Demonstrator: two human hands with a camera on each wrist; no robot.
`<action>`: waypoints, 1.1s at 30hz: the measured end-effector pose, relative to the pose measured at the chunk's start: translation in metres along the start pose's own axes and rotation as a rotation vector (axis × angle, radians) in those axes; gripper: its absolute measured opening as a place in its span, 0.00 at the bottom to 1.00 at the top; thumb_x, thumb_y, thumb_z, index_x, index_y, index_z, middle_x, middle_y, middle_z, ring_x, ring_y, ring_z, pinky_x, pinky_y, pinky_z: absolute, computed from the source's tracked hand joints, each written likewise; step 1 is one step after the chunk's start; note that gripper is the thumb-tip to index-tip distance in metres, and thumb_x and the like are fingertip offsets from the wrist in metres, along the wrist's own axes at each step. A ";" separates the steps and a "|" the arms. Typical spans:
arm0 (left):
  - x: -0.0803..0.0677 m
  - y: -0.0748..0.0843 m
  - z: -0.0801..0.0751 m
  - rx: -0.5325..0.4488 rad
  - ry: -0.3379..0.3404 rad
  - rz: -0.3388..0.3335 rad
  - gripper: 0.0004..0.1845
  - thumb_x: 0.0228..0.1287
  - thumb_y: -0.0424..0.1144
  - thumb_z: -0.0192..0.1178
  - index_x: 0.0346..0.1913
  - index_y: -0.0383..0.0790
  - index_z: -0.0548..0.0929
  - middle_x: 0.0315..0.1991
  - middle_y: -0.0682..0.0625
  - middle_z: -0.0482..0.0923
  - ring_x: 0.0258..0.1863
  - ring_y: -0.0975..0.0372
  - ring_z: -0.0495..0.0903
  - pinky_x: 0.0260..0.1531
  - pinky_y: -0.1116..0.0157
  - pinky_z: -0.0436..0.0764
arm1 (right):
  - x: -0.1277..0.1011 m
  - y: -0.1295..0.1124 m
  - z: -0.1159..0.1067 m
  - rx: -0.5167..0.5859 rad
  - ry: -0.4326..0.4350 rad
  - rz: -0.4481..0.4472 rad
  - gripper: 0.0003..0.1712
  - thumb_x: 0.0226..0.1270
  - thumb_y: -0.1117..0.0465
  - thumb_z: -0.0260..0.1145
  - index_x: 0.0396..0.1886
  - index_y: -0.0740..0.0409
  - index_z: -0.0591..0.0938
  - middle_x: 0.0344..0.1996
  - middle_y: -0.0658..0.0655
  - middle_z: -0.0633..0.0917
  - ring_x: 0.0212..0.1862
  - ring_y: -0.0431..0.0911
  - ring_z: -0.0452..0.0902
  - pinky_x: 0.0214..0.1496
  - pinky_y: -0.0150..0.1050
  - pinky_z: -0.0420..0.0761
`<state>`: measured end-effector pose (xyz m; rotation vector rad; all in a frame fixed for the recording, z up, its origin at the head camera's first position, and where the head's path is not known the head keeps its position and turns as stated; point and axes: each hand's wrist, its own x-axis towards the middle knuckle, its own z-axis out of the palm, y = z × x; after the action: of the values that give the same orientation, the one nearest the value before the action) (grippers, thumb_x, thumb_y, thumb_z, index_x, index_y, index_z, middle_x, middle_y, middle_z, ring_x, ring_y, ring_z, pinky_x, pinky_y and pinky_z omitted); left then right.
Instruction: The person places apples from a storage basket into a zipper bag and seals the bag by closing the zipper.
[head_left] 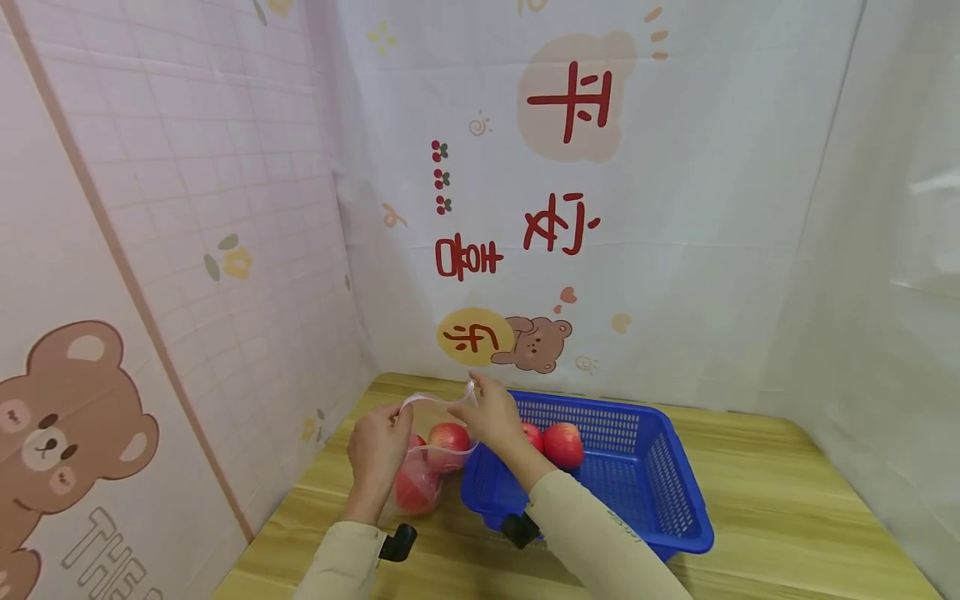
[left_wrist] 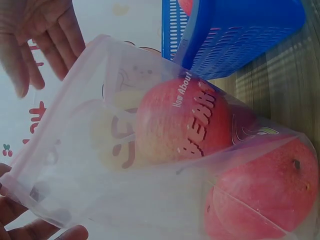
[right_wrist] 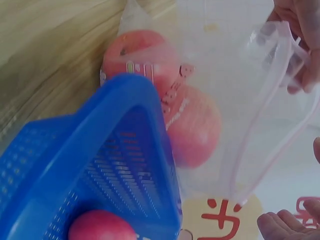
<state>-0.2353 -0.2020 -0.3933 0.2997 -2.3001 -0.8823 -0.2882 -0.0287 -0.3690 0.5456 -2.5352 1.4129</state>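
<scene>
A clear printed zip bag (left_wrist: 115, 185) with red apples inside stands on the table, its pink-edged mouth gaping towards the top. My left hand (head_left: 378, 446) pinches one end of the bag's rim. Beside the other end is my right hand (head_left: 487, 412), its fingers (left_wrist: 60, 37) extended and apart from the bag in the left wrist view. One apple (left_wrist: 180, 120) shows behind the bag's lettering, and another apple (left_wrist: 265, 185) lies lower in the bag. Right of the bag, a blue basket (head_left: 675, 467) holds a red apple (head_left: 562, 444) and a second one partly hidden by my right arm.
The basket stands on a wood-grain table (head_left: 780, 492), close to the bag. White printed cloth (head_left: 712, 208) hangs behind the table, and another patterned sheet (head_left: 255, 208) rises along the left side.
</scene>
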 end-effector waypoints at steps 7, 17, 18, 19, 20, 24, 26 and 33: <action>-0.002 -0.001 0.000 -0.002 -0.014 -0.010 0.15 0.67 0.45 0.58 0.44 0.42 0.91 0.37 0.44 0.87 0.37 0.47 0.84 0.28 0.50 0.76 | -0.002 0.010 -0.017 -0.005 0.006 0.039 0.39 0.60 0.53 0.74 0.69 0.61 0.72 0.60 0.67 0.78 0.60 0.61 0.75 0.59 0.57 0.75; -0.005 -0.001 -0.003 0.006 -0.026 -0.007 0.16 0.68 0.46 0.57 0.45 0.40 0.90 0.40 0.42 0.87 0.40 0.46 0.84 0.31 0.47 0.77 | 0.002 0.029 -0.039 0.042 0.027 0.160 0.40 0.62 0.53 0.73 0.72 0.57 0.70 0.64 0.66 0.75 0.65 0.61 0.72 0.58 0.54 0.77; -0.005 0.000 -0.003 0.006 -0.026 -0.008 0.16 0.69 0.46 0.57 0.45 0.40 0.90 0.41 0.42 0.87 0.40 0.46 0.84 0.32 0.46 0.77 | 0.003 0.031 -0.042 0.048 0.029 0.168 0.39 0.63 0.53 0.72 0.72 0.57 0.70 0.64 0.66 0.75 0.65 0.61 0.71 0.58 0.54 0.76; -0.005 0.000 -0.003 0.005 -0.027 -0.009 0.16 0.69 0.45 0.57 0.45 0.39 0.90 0.41 0.42 0.87 0.40 0.46 0.83 0.32 0.46 0.77 | 0.003 0.034 -0.046 0.055 0.031 0.177 0.39 0.63 0.52 0.72 0.71 0.57 0.70 0.64 0.67 0.75 0.65 0.61 0.71 0.59 0.55 0.76; -0.006 0.000 -0.003 0.004 -0.027 -0.009 0.16 0.69 0.45 0.57 0.45 0.39 0.90 0.41 0.42 0.87 0.40 0.46 0.83 0.32 0.46 0.77 | 0.004 0.036 -0.049 0.065 0.034 0.185 0.38 0.63 0.53 0.72 0.71 0.58 0.71 0.64 0.67 0.75 0.65 0.62 0.71 0.59 0.55 0.76; -0.006 0.002 -0.002 -0.004 -0.026 -0.012 0.16 0.69 0.45 0.57 0.44 0.39 0.90 0.40 0.42 0.87 0.40 0.46 0.84 0.32 0.46 0.77 | 0.009 0.046 -0.062 0.110 0.041 0.227 0.37 0.64 0.53 0.70 0.71 0.58 0.71 0.65 0.68 0.73 0.67 0.62 0.69 0.62 0.56 0.72; -0.007 0.003 -0.002 -0.007 -0.026 -0.013 0.16 0.69 0.45 0.57 0.45 0.39 0.90 0.40 0.42 0.87 0.40 0.46 0.84 0.32 0.46 0.77 | 0.011 0.050 -0.068 0.137 0.042 0.252 0.37 0.65 0.53 0.70 0.71 0.58 0.70 0.67 0.67 0.72 0.68 0.61 0.67 0.64 0.57 0.71; -0.009 0.007 -0.002 -0.007 -0.036 -0.009 0.16 0.69 0.44 0.57 0.45 0.39 0.90 0.41 0.40 0.86 0.41 0.45 0.83 0.34 0.44 0.77 | 0.017 0.069 -0.091 0.156 0.043 0.313 0.38 0.65 0.52 0.69 0.73 0.55 0.68 0.69 0.66 0.69 0.69 0.61 0.65 0.65 0.57 0.69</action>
<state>-0.2271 -0.1941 -0.3921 0.2941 -2.3298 -0.9062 -0.3327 0.0782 -0.3691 0.1402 -2.5743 1.7153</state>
